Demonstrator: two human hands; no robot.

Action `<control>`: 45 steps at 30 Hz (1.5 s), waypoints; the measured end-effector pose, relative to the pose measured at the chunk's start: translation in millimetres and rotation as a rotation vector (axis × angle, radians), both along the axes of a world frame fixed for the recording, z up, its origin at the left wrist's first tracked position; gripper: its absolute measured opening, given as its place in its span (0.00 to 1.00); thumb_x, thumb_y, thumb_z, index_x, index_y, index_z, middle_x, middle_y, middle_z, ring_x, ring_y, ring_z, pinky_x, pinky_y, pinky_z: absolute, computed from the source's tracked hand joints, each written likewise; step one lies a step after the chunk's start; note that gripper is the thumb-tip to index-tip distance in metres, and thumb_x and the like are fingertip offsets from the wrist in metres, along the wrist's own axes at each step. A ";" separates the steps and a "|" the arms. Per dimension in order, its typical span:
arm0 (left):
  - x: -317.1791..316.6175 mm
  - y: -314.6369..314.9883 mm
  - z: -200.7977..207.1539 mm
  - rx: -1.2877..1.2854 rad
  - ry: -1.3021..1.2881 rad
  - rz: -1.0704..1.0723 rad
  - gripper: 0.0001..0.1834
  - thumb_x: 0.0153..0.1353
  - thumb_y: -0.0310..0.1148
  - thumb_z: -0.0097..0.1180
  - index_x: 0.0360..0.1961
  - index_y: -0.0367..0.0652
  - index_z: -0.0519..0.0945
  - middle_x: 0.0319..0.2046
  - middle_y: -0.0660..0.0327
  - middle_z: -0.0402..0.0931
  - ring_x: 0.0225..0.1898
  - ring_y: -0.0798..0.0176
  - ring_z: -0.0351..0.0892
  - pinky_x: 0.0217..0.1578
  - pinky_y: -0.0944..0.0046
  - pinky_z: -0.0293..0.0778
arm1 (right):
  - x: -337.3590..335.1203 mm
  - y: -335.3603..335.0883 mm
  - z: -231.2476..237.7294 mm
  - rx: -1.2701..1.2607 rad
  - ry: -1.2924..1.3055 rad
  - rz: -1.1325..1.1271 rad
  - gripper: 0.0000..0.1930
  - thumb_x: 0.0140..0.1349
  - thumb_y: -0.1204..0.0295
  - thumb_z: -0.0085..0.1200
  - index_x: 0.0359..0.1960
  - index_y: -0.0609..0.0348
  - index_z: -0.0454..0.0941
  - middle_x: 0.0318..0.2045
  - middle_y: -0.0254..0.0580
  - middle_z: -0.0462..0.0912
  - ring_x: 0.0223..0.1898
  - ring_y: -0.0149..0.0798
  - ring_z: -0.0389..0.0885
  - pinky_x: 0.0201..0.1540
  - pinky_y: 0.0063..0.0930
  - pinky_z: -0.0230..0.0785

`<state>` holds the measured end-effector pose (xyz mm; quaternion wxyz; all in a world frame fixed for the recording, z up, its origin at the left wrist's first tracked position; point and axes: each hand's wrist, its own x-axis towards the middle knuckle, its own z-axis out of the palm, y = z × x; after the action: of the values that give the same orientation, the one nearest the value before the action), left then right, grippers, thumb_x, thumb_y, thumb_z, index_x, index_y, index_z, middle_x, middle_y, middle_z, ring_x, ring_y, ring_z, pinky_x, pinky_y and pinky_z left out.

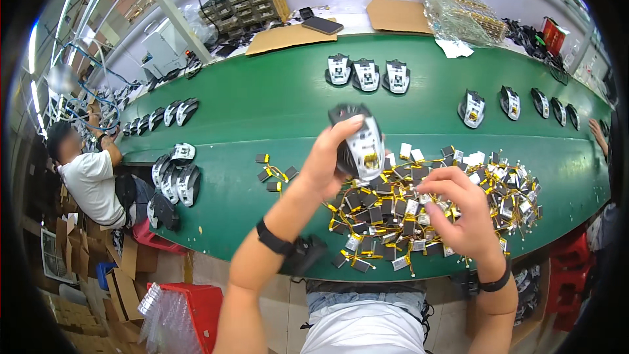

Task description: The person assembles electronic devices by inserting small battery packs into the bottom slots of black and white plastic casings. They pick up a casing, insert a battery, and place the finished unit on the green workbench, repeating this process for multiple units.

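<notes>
My left hand (331, 157) is closed around a partly assembled computer mouse (365, 147), held above the green bench. Its pale inner side shows, with a yellow-taped battery near the lower end. My right hand (462, 210) hovers over a pile of small lithium batteries (377, 215). The thumb and fingers are apart, with no battery visible between them. The batteries are dark or silver pouches with yellow tape, thin wires and white plugs. A few batteries (263, 158) lie apart, left of the heap.
Three mouse halves (365, 75) stand ahead; more mice (472, 109) line the right side. A cluster (177, 177) sits left beside a seated co-worker (92, 177). Another person's hand (597, 134) is at the far right. Cardboard (400, 16), a phone (322, 25) and drawers (252, 3) are along the back.
</notes>
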<state>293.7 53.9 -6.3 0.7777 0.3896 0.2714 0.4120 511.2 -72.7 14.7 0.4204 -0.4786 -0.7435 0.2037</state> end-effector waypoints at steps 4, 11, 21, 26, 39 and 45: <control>61.6 74.3 13.2 0.181 0.406 -0.033 0.21 0.60 0.40 0.61 0.46 0.34 0.75 0.37 0.56 0.81 0.33 0.61 0.84 0.37 0.59 0.82 | 43.6 -9.9 3.2 -0.032 -0.311 -0.109 0.08 0.54 0.74 0.60 0.35 0.60 0.80 0.32 0.43 0.81 0.36 0.48 0.78 0.40 0.38 0.70; 168.5 188.8 -121.9 0.483 0.870 0.253 0.26 0.51 0.49 0.67 0.39 0.35 0.83 0.36 0.52 0.83 0.38 0.55 0.85 0.38 0.53 0.79 | 88.5 12.4 -1.7 -0.115 -0.433 -0.085 0.08 0.53 0.72 0.61 0.35 0.57 0.81 0.30 0.42 0.81 0.36 0.48 0.79 0.41 0.39 0.72; 168.1 187.1 -51.9 0.860 1.927 0.376 0.45 0.57 0.63 0.52 0.60 0.30 0.68 0.61 0.43 0.64 0.66 0.44 0.57 0.64 0.45 0.54 | 87.1 72.7 -14.9 -0.522 -0.625 -0.394 0.17 0.49 0.57 0.64 0.35 0.56 0.84 0.32 0.50 0.84 0.38 0.51 0.84 0.42 0.42 0.77; 173.9 192.9 -66.0 0.964 1.951 0.248 0.47 0.56 0.58 0.55 0.66 0.31 0.61 0.66 0.45 0.61 0.70 0.42 0.53 0.68 0.41 0.47 | 80.6 64.4 -37.5 -0.428 -0.626 -0.275 0.18 0.50 0.62 0.64 0.42 0.53 0.82 0.35 0.47 0.83 0.41 0.50 0.82 0.46 0.43 0.75; 106.4 146.9 3.7 0.563 0.635 0.051 0.40 0.38 0.42 0.77 0.50 0.35 0.72 0.41 0.55 0.79 0.40 0.63 0.80 0.43 0.64 0.76 | 72.0 42.4 -28.4 -0.096 -0.653 0.036 0.05 0.51 0.72 0.60 0.31 0.52 0.83 0.34 0.39 0.78 0.39 0.45 0.76 0.46 0.38 0.72; 3.5 33.5 30.7 0.276 0.135 0.030 0.25 0.58 0.42 0.65 0.51 0.41 0.70 0.39 0.62 0.77 0.40 0.67 0.82 0.39 0.65 0.81 | 50.1 49.0 -49.7 -0.080 -0.573 0.124 0.04 0.51 0.70 0.60 0.26 0.56 0.81 0.29 0.41 0.78 0.37 0.47 0.77 0.43 0.39 0.72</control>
<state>297.1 87.3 24.4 0.6904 0.5157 0.2695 0.4298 561.3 -23.7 -34.9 0.1610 -0.4866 -0.8510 0.1147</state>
